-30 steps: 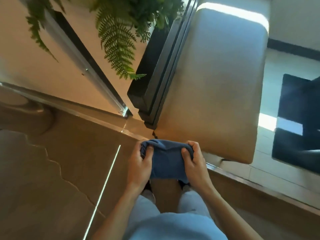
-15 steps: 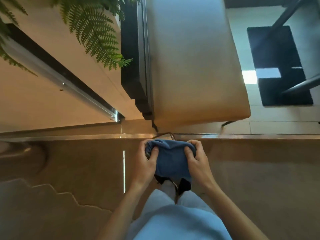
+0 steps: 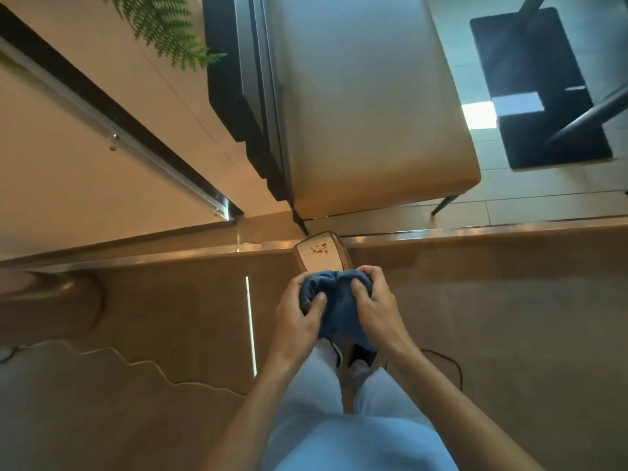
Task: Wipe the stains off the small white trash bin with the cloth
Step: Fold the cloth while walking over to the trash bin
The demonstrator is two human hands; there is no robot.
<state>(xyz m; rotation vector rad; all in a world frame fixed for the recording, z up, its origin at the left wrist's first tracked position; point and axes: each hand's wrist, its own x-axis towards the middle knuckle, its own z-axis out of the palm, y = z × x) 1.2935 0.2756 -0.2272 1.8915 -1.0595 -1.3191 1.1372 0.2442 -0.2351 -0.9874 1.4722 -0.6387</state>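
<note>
The small white trash bin stands on the floor against the step edge, just beyond the hands, its brown stains facing up and not yet touched. The blue cloth is bunched between the left hand and right hand, both gripping it with curled fingers and thumbs on top, probably gathering a pad for wiping, with the beige bench beyond

No readable text, labels, brands or numbers on any surface in view
</note>
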